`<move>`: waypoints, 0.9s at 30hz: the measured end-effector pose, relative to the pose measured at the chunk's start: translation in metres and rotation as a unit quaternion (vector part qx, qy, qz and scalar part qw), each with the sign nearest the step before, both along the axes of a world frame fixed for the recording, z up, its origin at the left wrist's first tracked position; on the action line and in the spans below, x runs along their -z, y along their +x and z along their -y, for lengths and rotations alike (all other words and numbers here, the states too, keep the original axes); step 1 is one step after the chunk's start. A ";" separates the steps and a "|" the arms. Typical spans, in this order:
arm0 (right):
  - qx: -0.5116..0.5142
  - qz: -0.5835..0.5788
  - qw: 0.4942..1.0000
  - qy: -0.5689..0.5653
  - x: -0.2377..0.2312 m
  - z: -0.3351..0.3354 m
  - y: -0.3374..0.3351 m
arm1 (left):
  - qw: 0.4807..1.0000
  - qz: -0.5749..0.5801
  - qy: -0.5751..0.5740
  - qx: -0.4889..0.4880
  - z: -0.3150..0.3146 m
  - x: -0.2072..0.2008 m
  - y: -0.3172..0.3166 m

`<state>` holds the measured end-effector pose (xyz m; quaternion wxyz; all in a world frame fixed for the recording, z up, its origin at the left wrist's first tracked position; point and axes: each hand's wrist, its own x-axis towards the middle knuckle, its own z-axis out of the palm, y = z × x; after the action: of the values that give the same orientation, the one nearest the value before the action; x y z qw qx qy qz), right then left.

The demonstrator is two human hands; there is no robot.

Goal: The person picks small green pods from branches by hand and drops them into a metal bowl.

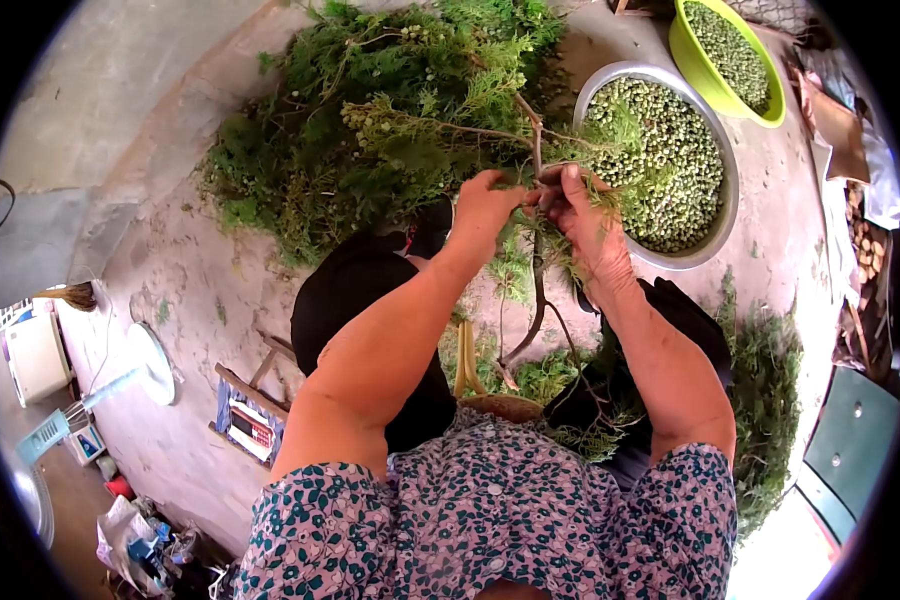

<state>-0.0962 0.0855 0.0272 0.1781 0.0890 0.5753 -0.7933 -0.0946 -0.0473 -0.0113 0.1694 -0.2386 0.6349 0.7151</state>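
The branch (539, 270), left of the metal basin (729, 190), is gripped by the right hand (592, 228); the left hand (481, 212) meets it, its grip I cannot tell. Green cones (675, 200) inside look already picked; the leafy pile (315, 150), farther left, seems remaining.

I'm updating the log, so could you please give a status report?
Left hand, right hand at brown branch; exact grip unclear. Branch bears leafy sprigs. Some sprigs overlap metal basin in view.
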 end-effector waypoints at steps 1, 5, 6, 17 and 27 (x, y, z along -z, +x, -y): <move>0.000 -0.001 1.000 0.000 -0.001 -0.001 -0.001 | 1.000 -0.001 0.000 0.000 0.002 0.000 0.001; 0.013 0.022 0.999 -0.022 -0.009 -0.005 0.000 | 0.998 0.005 0.044 -0.047 -0.003 0.003 0.002; 0.021 0.021 1.000 -0.008 -0.010 -0.002 0.002 | 0.998 -0.011 -0.014 -0.067 -0.006 0.004 0.002; -0.207 -0.261 0.932 0.145 0.023 -0.004 0.030 | 0.864 -0.345 -0.276 0.242 0.011 -0.019 -0.047; -0.307 -0.224 0.873 0.304 -0.004 -0.017 0.023 | 0.737 -0.378 -0.409 0.383 -0.004 -0.035 -0.060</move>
<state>-0.0734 0.1028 0.0315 0.2430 -0.2226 0.8112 -0.4831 -0.1549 -0.0434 0.0235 0.0613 0.2681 0.9157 0.2930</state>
